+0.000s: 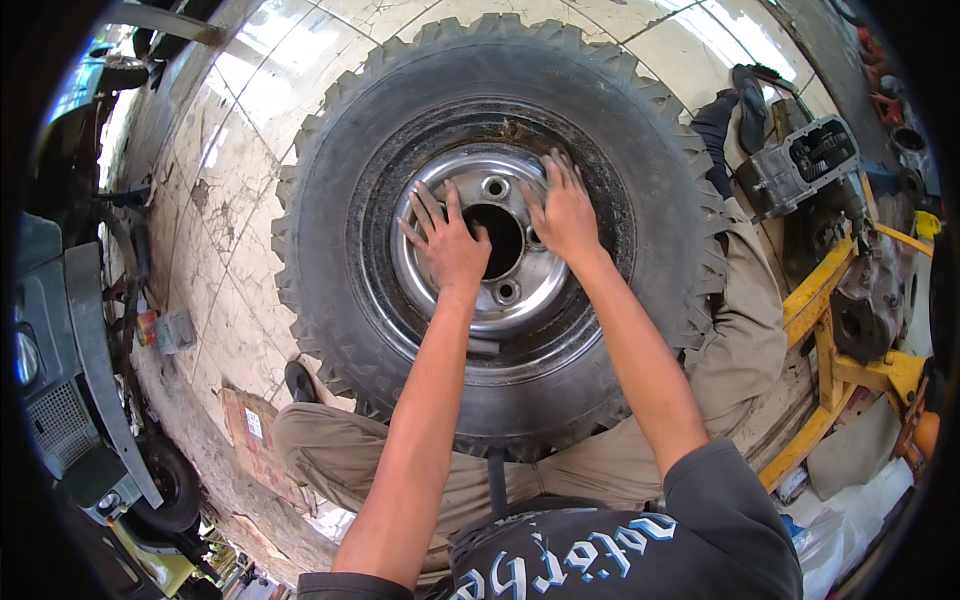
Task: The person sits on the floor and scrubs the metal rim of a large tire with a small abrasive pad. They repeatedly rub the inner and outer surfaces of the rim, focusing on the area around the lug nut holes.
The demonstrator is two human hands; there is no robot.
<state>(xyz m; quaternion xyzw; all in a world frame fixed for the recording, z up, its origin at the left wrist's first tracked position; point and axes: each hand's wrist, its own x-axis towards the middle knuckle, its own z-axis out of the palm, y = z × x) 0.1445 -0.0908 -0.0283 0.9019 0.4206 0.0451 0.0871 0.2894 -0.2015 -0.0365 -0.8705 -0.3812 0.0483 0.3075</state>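
A large knobby black tire lies on its side between my legs. Set inside it is a steel wheel rim, silver at the center and darker and grimy toward the tire bead. My left hand rests on the left of the silver hub face, fingers spread, with the thumb at the edge of the round center hole. On the right, my right hand lies with fingers stretched over the outer part of the hub face. Bolt holes show above and below the center hole. Neither hand grips anything.
A yellow metal stand and a grey gearbox housing are at the right. Cracked floor tiles surround the tire. A vehicle front stands at the left, with flattened cardboard near my left knee. A plastic bag lies lower right.
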